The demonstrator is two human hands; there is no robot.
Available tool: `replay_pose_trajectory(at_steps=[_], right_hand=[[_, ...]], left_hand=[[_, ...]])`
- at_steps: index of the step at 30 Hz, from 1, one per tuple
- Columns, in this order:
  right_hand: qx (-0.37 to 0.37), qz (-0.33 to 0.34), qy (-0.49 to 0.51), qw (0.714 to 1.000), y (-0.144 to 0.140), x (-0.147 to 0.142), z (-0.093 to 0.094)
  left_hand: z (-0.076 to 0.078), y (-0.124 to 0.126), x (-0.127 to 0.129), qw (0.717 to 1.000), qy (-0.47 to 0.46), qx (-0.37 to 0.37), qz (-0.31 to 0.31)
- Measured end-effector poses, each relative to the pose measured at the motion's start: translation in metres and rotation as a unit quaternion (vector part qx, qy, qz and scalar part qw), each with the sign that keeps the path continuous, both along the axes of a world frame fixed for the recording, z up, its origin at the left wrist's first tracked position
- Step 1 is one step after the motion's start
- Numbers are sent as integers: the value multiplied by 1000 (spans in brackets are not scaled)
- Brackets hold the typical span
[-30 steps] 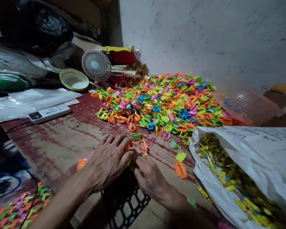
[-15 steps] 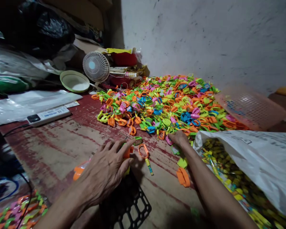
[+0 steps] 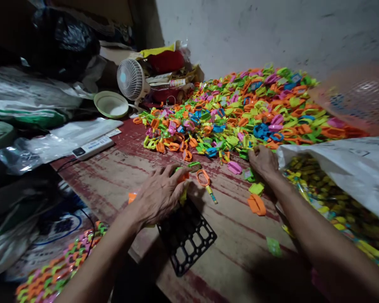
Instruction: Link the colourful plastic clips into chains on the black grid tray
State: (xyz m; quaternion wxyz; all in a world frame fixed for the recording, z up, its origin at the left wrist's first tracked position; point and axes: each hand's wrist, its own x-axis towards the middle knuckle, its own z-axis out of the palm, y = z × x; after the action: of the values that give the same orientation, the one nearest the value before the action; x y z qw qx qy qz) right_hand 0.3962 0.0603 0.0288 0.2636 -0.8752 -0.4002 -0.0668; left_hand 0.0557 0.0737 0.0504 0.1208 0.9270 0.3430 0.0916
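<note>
My left hand (image 3: 162, 191) lies over the far end of a black plastic grid tray (image 3: 192, 240), fingers stretched out and apart. Beneath its fingers show bits of orange and yellow plastic, mostly hidden. My right hand (image 3: 263, 160) is at the near edge of a heap of bright plastic toy watches (image 3: 233, 113), its fingers curled; what they grip is hidden. Between the hands lies an orange band (image 3: 203, 178) with a small yellow-and-blue tube attached. Near my right hand are a pink piece (image 3: 234, 167), a yellow-green piece (image 3: 256, 188) and an orange piece (image 3: 257, 205).
On the right, an open white sack (image 3: 344, 155) holds many small yellow tubes. Behind it is a blurred pink mesh basket (image 3: 360, 99). A fan (image 3: 131, 79), a shallow bowl (image 3: 111, 105) and a power strip (image 3: 93, 147) are at left. More coloured pieces (image 3: 60, 269) lie below the table edge.
The view has shifted, so the table things appear higher and most sit further right. My left hand stays over the tray; my right hand stays at the heap's edge, fingers curled.
</note>
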Motion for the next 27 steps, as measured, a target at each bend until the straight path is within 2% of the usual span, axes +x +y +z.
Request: replay_pose_trajectory(at_steps=[2,4,5,6,8,10,12,14,17,22,27], right_hand=[[45,56,18,997,-13,-20,5],[66,170,104,978,-29,-50,1],[56,226,166,958,-38,-68,-5],[15,281,232,931,-46,-85,-14],[-52,349,315,881,-59,-114,-36],[-47,360,340,867,-63,-135,-59],[-13,341,340,877,-61,-147,-76],[5,321,333,887,-56,-153,-85],[12,317,300,900,-53,-159,-87],[39,318,184,929,-60,-163,-83],[82,386,176,902,-58,-167,-76]], left_hand=[[1,0,0,1000,7,2,1],[1,0,1,1000,7,1,5],[2,-1,1,1000,6,0,9],[2,-1,1,1000,5,-2,13],[1,-1,0,1000,6,-3,8],[1,-1,0,1000,8,1,3],[1,-1,0,1000,8,1,1],[2,-1,0,1000,12,-3,5],[3,-1,0,1000,13,-5,7],[3,-3,0,1000,4,1,2],[3,-3,-1,1000,-5,5,-7]])
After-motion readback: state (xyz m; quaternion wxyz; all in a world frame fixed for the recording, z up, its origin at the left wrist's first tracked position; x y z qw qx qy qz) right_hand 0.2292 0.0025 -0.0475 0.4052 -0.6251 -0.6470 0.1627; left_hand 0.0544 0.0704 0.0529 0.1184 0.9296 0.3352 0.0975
